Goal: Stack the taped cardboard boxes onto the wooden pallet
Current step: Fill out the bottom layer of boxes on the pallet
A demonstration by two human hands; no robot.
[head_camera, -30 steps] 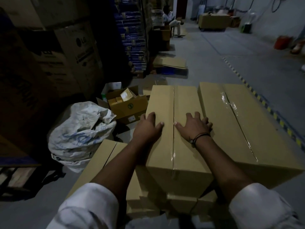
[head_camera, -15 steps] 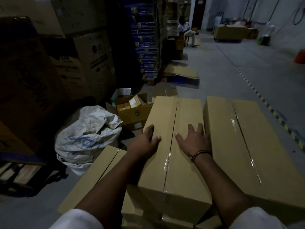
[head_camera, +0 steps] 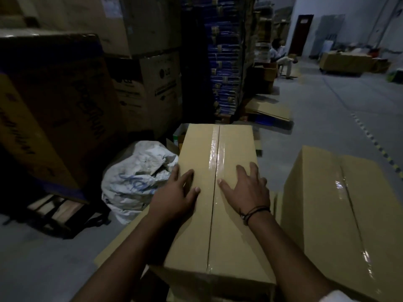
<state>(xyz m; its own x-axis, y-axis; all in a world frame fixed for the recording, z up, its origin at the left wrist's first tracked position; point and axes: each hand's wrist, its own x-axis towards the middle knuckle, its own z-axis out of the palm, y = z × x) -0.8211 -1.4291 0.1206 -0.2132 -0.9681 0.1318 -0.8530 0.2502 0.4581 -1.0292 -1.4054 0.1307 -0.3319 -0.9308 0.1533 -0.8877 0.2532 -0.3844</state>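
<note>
A long taped cardboard box [head_camera: 218, 147] lies in front of me, with clear tape along its centre seam. My left hand [head_camera: 176, 195] rests flat on its top near the left edge, fingers spread. On the other side of the seam my right hand [head_camera: 248, 188], with a dark cord at the wrist, also lies flat with fingers apart. A second taped box [head_camera: 340, 214] stands to the right, a narrow gap away. More brown cardboard [head_camera: 122, 243] lies under the centre box. Wooden pallet slats [head_camera: 54, 212] show at the left under a big dark carton.
A crumpled white sack [head_camera: 135, 182] sits left of the box. Tall printed cartons [head_camera: 54, 105] and a blue bundled stack [head_camera: 224, 62] wall off the left and back. Flat cardboard [head_camera: 268, 110] lies on the floor ahead. A seated person [head_camera: 281, 55] is far off. A yellow-black floor line [head_camera: 379, 149] runs right.
My view has lifted and turned left. The centre box now sits farther from the right box, and both hands have spread wider apart on its top.
</note>
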